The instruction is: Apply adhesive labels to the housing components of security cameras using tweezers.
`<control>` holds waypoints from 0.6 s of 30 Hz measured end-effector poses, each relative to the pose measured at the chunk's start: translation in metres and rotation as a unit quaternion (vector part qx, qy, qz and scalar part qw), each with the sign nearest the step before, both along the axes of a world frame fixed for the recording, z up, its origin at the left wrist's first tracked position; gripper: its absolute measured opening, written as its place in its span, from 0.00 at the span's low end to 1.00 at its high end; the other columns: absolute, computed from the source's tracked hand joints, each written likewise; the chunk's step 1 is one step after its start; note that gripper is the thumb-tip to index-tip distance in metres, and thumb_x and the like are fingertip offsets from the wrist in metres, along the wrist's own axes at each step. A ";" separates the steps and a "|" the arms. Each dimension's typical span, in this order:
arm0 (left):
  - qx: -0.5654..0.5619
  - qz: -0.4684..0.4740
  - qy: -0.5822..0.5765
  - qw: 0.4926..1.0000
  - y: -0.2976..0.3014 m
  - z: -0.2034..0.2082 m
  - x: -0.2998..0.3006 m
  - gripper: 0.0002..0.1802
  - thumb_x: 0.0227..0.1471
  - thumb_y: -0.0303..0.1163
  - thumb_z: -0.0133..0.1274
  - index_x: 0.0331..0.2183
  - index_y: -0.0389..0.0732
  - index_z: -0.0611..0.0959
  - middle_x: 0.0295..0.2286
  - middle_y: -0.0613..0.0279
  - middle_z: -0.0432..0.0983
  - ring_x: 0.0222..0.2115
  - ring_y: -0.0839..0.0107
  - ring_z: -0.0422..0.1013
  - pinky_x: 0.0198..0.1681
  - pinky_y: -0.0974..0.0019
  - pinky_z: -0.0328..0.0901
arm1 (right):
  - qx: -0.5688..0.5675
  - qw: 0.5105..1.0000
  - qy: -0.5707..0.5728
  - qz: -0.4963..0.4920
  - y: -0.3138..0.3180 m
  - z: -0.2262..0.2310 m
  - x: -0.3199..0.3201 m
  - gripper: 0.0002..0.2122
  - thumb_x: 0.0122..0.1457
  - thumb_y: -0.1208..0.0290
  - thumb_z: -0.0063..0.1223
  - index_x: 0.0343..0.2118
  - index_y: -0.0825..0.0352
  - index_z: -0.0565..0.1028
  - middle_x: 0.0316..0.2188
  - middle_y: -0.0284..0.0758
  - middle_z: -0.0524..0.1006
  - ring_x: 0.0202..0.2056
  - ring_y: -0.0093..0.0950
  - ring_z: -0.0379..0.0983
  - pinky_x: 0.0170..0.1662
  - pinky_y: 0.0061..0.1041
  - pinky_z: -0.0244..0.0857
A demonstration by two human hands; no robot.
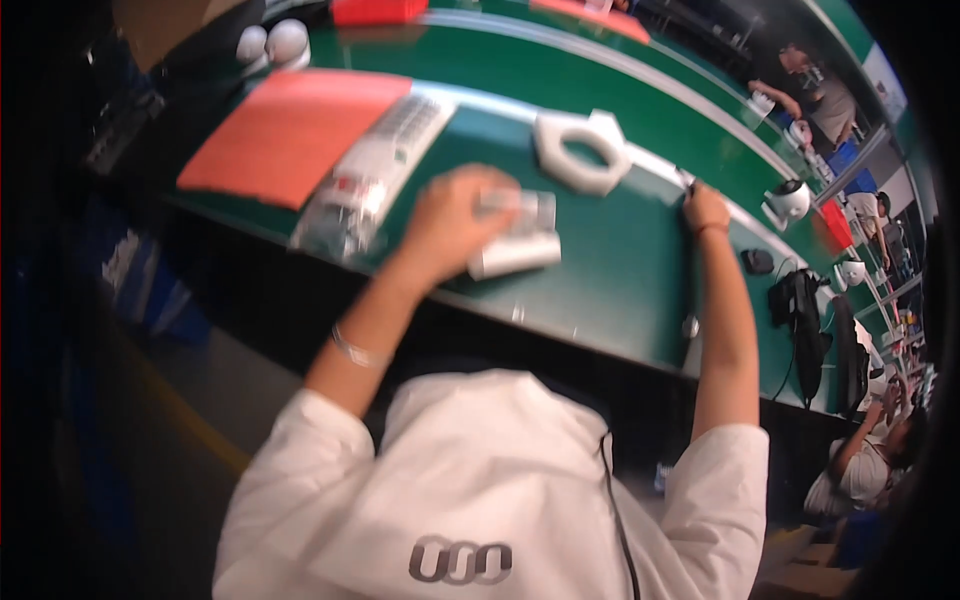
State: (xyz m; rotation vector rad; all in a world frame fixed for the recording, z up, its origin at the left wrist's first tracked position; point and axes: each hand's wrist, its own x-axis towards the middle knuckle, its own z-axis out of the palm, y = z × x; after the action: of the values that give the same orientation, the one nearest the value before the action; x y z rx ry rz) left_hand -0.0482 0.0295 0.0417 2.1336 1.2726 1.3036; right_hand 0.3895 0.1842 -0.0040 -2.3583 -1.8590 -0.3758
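Note:
My left hand (452,225) is closed, its fingertips on a small clear plastic piece (535,210) over the green tabletop; motion blurs it. Just below that lies a white block-shaped piece (515,256), close to the same fingers. Over at the right, my right hand (708,208) is closed around something small and dark near a dark strip on the table; the fingers hide most of it. Between and beyond my hands sits a white ring-shaped holder (582,152) with an angular outline. A clear plastic bag (345,215) with items inside lies left of my left hand.
An orange-red sheet (290,135) covers the table's left part. White rounded devices (288,45) stand at the far left, another (788,203) at the right. A black bag (798,320) and a small black object (757,261) lie right of my right arm. Other people work at far right.

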 end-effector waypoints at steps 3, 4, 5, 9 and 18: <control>0.027 0.020 0.090 0.995 0.008 0.038 -0.022 0.22 0.49 0.47 0.56 0.38 0.40 0.83 0.40 0.51 0.78 0.37 0.61 0.77 0.39 0.61 0.70 | -0.017 0.997 -0.054 0.057 0.016 0.005 0.049 0.17 0.60 0.55 0.43 0.43 0.62 0.74 0.41 0.51 0.76 0.44 0.50 0.73 0.48 0.46 0.67; 0.030 0.014 0.124 0.992 0.026 0.025 -0.039 0.24 0.50 0.48 0.56 0.42 0.40 0.82 0.39 0.51 0.79 0.34 0.63 0.78 0.36 0.64 0.72 | -0.059 0.997 -0.014 0.047 0.021 0.015 0.026 0.17 0.60 0.55 0.44 0.44 0.61 0.75 0.42 0.49 0.76 0.46 0.48 0.72 0.49 0.43 0.66; -0.051 0.009 0.040 0.998 -0.008 0.065 -0.023 0.18 0.46 0.38 0.60 0.35 0.34 0.84 0.29 0.55 0.82 0.30 0.61 0.78 0.36 0.65 0.70 | -0.049 0.997 -0.008 0.059 0.016 0.008 0.029 0.17 0.59 0.55 0.45 0.44 0.59 0.76 0.43 0.46 0.76 0.47 0.46 0.72 0.50 0.41 0.66; 0.096 0.034 0.164 0.981 -0.020 0.082 -0.030 0.16 0.44 0.38 0.60 0.30 0.34 0.84 0.27 0.49 0.80 0.29 0.63 0.78 0.34 0.66 0.70 | -0.095 0.987 0.057 0.115 0.024 0.019 0.040 0.18 0.60 0.56 0.47 0.44 0.63 0.77 0.36 0.40 0.80 0.34 0.35 0.77 0.42 0.33 0.69; 0.120 0.061 0.228 0.964 -0.008 0.097 -0.038 0.17 0.44 0.43 0.58 0.32 0.40 0.85 0.29 0.54 0.81 0.32 0.63 0.78 0.38 0.65 0.70 | -0.115 0.978 0.148 0.093 0.020 0.047 0.019 0.18 0.64 0.57 0.41 0.50 0.64 0.71 0.30 0.40 0.78 0.27 0.30 0.75 0.25 0.28 0.69</control>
State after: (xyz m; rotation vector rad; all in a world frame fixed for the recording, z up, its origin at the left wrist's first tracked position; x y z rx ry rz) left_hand -0.0859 0.0210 0.1392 2.6769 1.5039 1.0917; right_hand 0.4085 0.2043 0.0434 -2.1934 -2.0406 0.2110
